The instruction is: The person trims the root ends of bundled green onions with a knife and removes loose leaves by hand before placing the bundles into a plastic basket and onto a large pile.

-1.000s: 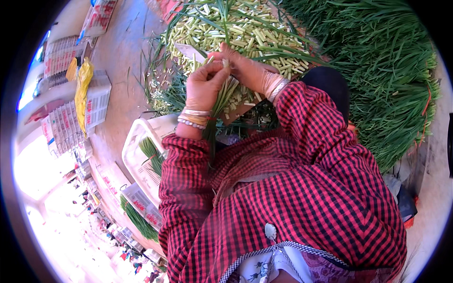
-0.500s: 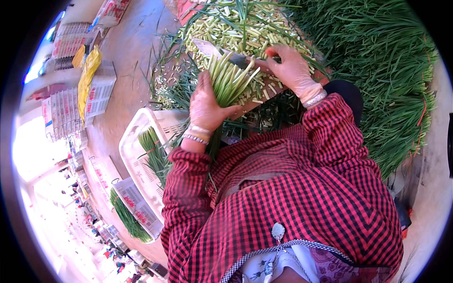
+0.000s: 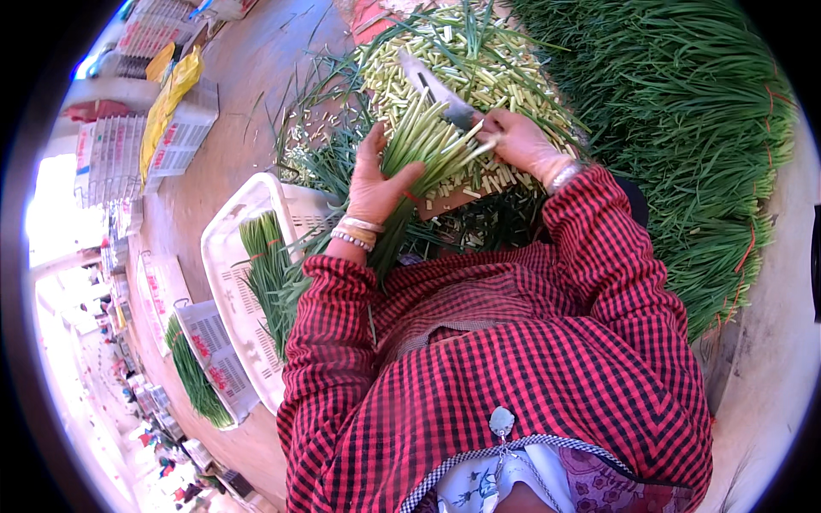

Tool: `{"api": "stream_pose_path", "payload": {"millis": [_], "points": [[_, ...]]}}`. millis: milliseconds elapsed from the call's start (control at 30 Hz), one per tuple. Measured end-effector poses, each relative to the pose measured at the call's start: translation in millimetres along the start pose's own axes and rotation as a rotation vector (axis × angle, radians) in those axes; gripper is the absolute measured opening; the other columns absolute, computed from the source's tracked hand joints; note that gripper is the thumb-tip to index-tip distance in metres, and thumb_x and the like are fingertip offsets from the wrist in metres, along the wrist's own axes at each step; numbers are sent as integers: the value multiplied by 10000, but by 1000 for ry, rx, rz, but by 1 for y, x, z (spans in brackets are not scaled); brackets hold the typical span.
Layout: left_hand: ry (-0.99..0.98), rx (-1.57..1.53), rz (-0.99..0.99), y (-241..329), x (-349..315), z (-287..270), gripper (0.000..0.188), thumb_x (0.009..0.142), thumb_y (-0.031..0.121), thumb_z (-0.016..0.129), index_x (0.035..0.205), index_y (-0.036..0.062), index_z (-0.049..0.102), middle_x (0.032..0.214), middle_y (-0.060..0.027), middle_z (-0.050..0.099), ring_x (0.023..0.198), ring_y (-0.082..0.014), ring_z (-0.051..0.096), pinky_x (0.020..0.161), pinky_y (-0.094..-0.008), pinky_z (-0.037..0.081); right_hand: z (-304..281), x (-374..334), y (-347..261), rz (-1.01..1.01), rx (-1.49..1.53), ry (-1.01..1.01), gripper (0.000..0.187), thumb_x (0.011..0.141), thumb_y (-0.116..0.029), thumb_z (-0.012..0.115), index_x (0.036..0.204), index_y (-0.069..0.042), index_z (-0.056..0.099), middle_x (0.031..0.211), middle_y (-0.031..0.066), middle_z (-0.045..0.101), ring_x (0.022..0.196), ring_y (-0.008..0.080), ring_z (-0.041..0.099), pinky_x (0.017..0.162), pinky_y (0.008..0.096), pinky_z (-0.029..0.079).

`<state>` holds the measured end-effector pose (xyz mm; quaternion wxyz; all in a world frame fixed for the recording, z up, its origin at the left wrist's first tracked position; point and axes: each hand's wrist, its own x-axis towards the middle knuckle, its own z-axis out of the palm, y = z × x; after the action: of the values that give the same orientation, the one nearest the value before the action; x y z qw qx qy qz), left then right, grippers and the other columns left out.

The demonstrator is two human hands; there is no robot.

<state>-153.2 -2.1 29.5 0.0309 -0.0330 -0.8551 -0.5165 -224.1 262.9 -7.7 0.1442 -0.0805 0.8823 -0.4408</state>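
My left hand point(image 3: 376, 184), in a thin clear glove, is closed round a bunch of garlic chives point(image 3: 419, 150), thumb on one side and fingers on the other. Its pale stalk ends point up and to the right, and a red band point(image 3: 410, 198) circles it near my thumb. A knife point(image 3: 436, 84) is gripped by its handle in my right hand point(image 3: 517, 144), also gloved. The broad blade slants up and left just beyond the stalk ends. Beneath both lies a heap of short cut stalk pieces point(image 3: 513, 73).
A large pile of garlic chives point(image 3: 658, 111) fills the right side. Left of me stands a white plastic basket point(image 3: 224, 256) holding a banded bunch point(image 3: 267, 265). Farther left are another crate point(image 3: 218, 342) with chives and stacked crates point(image 3: 107, 162) with a yellow bag point(image 3: 171, 107).
My right hand has turned the knife and come closer to the bunch's stalk ends. The bunch has tilted to the right, and its red band now shows. The view has shifted slightly.
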Motion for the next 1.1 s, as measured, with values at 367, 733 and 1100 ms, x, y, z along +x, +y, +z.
{"api": "stream_pose_path", "payload": {"millis": [367,733,1100], "points": [[-64,718,117,21,11,17,1285,540,563,885,1444,-111,270,1426,-329,399,1344,-417,408,1087,-435,383,18,-21,-5,-29,189,230,381,878,-328,681,1174,-94,622,923,136,696,819,278,685,766,384,523],[-256,839,-366,33,47,31,1180,554,524,888,1407,-65,325,1334,-258,516,1145,-367,616,904,-443,533,-32,-122,-60,-370,-191,228,299,921,-200,619,1207,-118,581,940,135,686,851,313,691,715,382,550],[-242,845,-375,38,47,35,800,610,510,808,1162,-6,546,1149,-211,650,1040,-357,662,880,-453,526,-28,-115,-60,-285,-497,86,196,933,-185,617,1047,-45,539,896,149,689,779,350,679,652,428,536]]}}
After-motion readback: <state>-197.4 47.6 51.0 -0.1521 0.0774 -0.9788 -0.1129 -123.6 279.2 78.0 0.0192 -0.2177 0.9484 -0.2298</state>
